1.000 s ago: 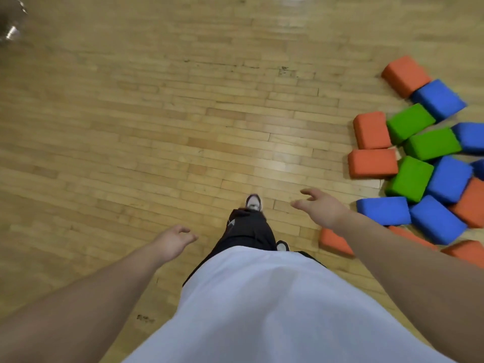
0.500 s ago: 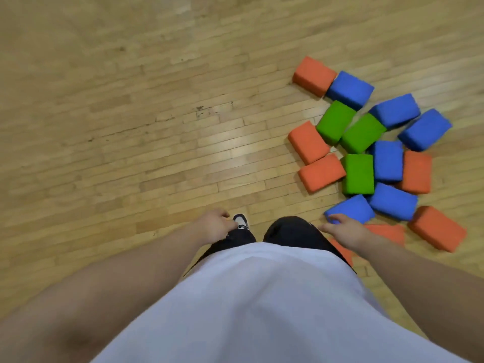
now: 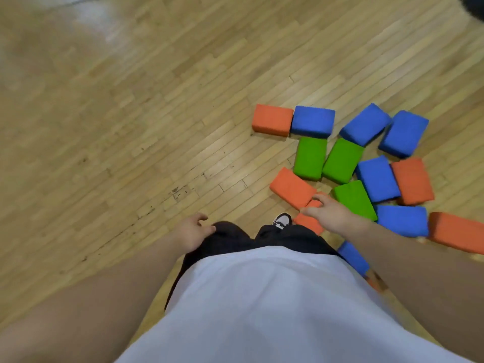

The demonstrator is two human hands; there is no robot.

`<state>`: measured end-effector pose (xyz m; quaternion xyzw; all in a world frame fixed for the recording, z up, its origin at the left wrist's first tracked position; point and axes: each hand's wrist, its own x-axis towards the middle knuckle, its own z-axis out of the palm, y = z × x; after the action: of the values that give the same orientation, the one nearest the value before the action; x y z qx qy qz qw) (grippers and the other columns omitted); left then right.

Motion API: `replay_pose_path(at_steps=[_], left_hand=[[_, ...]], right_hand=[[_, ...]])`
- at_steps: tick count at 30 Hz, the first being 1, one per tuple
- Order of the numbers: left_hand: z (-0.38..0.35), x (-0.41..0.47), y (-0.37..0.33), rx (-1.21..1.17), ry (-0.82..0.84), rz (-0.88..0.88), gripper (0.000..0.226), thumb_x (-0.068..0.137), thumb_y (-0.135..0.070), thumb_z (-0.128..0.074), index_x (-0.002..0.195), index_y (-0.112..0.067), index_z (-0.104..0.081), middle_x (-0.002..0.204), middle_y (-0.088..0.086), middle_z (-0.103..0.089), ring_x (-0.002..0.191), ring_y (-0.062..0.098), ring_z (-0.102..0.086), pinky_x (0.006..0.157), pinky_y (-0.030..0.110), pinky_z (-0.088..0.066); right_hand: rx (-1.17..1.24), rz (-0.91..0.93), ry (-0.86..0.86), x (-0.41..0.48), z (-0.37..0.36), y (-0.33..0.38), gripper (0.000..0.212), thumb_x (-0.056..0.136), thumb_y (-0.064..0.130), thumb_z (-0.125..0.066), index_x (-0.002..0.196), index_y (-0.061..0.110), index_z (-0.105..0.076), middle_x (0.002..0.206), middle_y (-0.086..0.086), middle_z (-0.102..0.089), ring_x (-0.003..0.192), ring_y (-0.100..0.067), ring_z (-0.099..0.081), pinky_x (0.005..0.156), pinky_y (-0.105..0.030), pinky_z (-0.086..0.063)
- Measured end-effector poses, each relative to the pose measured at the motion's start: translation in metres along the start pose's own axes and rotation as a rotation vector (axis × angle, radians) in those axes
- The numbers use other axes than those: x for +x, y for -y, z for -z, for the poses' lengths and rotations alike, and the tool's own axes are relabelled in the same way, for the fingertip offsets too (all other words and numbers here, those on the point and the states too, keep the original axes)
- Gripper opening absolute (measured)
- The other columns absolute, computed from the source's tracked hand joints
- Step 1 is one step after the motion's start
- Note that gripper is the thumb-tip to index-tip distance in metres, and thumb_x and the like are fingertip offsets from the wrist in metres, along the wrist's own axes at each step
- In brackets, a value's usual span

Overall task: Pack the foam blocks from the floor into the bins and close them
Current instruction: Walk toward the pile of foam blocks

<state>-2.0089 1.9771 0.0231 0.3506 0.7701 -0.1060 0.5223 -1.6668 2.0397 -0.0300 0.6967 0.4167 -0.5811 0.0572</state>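
Observation:
Several orange, blue and green foam blocks lie in a loose cluster on the wooden floor, right of centre. My right hand [image 3: 331,216] hovers with loosely spread fingers over an orange block [image 3: 309,221] near my shoe, beside another orange block [image 3: 292,187] and a green block [image 3: 355,199]; it holds nothing. My left hand [image 3: 191,233] hangs relaxed beside my dark trouser leg, empty. No bin is in view.
Bare wooden floor [image 3: 131,127] stretches to the left and ahead of the pile. My shoe [image 3: 282,220] stands right at the nearest orange block. A blue block [image 3: 352,258] lies partly hidden under my right arm. A dark object [image 3: 474,6] sits at the top right corner.
The view has swung so the block pile is now closer and in front of me. My right hand has moved from the blue block over to the orange block by my foot.

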Motion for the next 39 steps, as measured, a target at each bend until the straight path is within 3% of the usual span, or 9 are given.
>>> replay_pose_path(at_steps=[6,9,13,17,20,24,29,33,39], left_hand=[[0.071,0.075,-0.121,0.252,0.016,-0.045,0.057,0.096,-0.043,-0.063,0.146,-0.022,-0.046,0.142,0.009,-0.053,0.117,0.028,-0.056,0.097,0.036,-0.045],[0.077,0.134,-0.205,0.432,0.096,-0.149,0.053,0.095,-0.041,-0.064,0.142,-0.025,-0.047,0.127,0.000,-0.058,0.100,0.018,-0.060,0.083,0.032,-0.049],[0.032,0.238,-0.307,0.725,0.262,-0.300,0.059,0.091,-0.042,-0.068,0.144,-0.026,-0.046,0.129,-0.001,-0.060,0.107,0.017,-0.060,0.099,0.037,-0.050],[-0.065,0.341,-0.359,1.019,0.400,-0.470,0.066,0.089,-0.040,-0.069,0.149,-0.027,-0.043,0.133,0.003,-0.059,0.112,0.021,-0.059,0.091,0.029,-0.045],[-0.157,0.413,-0.358,1.162,0.500,-0.583,0.070,0.088,-0.039,-0.069,0.151,-0.030,-0.040,0.138,0.002,-0.055,0.116,0.023,-0.057,0.087,0.026,-0.043],[-0.268,0.517,-0.322,1.282,0.557,-0.711,0.090,0.080,-0.051,-0.076,0.156,-0.028,-0.033,0.149,0.009,-0.048,0.133,0.028,-0.049,0.106,0.035,-0.043],[-0.354,0.611,-0.257,1.457,0.402,-0.884,0.106,0.076,-0.059,-0.077,0.159,-0.028,-0.020,0.146,0.012,-0.045,0.133,0.036,-0.043,0.111,0.044,-0.038],[-0.359,0.626,-0.227,1.515,0.170,-1.068,0.102,0.078,-0.056,-0.074,0.158,-0.032,-0.015,0.148,0.004,-0.043,0.128,0.036,-0.035,0.105,0.049,-0.035],[-0.332,0.614,-0.212,1.436,0.258,-1.029,0.095,0.075,-0.050,-0.082,0.151,-0.030,-0.028,0.130,0.009,-0.040,0.125,0.037,-0.041,0.108,0.052,-0.034]], right_hand=[[0.241,0.047,-0.122,0.064,0.064,0.058,0.073,0.087,0.048,-0.072,0.151,0.029,-0.041,0.140,-0.006,-0.053,0.113,-0.022,-0.054,0.088,-0.031,-0.042],[0.361,-0.047,-0.198,0.107,0.078,0.045,0.081,0.084,0.047,-0.076,0.153,0.027,-0.038,0.150,-0.008,-0.049,0.127,-0.026,-0.053,0.100,-0.032,-0.043],[0.531,-0.285,-0.306,0.174,0.064,-0.013,0.081,0.085,0.040,-0.078,0.152,0.023,-0.038,0.138,-0.003,-0.053,0.121,-0.023,-0.053,0.090,-0.026,-0.037],[0.673,-0.509,-0.338,0.254,0.016,-0.091,0.096,0.081,0.050,-0.078,0.158,0.027,-0.025,0.157,-0.009,-0.040,0.138,-0.029,-0.045,0.112,-0.037,-0.038],[0.740,-0.602,-0.375,0.319,-0.034,-0.155,0.112,0.073,0.059,-0.080,0.160,0.030,-0.016,0.161,-0.009,-0.031,0.144,-0.031,-0.035,0.117,-0.047,-0.033],[0.682,-0.764,-0.493,0.403,-0.102,-0.246,0.133,0.059,0.070,-0.080,0.159,0.029,-0.004,0.157,-0.017,-0.032,0.142,-0.036,-0.035,0.116,-0.050,-0.033],[0.672,-0.867,-0.514,0.468,-0.173,-0.321,0.145,0.059,0.072,-0.083,0.155,0.036,0.020,0.166,-0.020,0.003,0.154,-0.039,-0.002,0.123,-0.055,-0.013],[0.665,-0.811,-0.628,0.480,-0.199,-0.339,0.146,0.048,0.077,-0.082,0.156,0.035,0.007,0.161,-0.015,-0.020,0.149,-0.035,-0.020,0.120,-0.056,-0.020],[0.659,-0.650,-0.666,0.457,-0.200,-0.324,0.108,0.064,0.059,-0.086,0.145,0.044,-0.016,0.142,-0.008,-0.037,0.122,-0.034,-0.049,0.100,-0.050,-0.046]])
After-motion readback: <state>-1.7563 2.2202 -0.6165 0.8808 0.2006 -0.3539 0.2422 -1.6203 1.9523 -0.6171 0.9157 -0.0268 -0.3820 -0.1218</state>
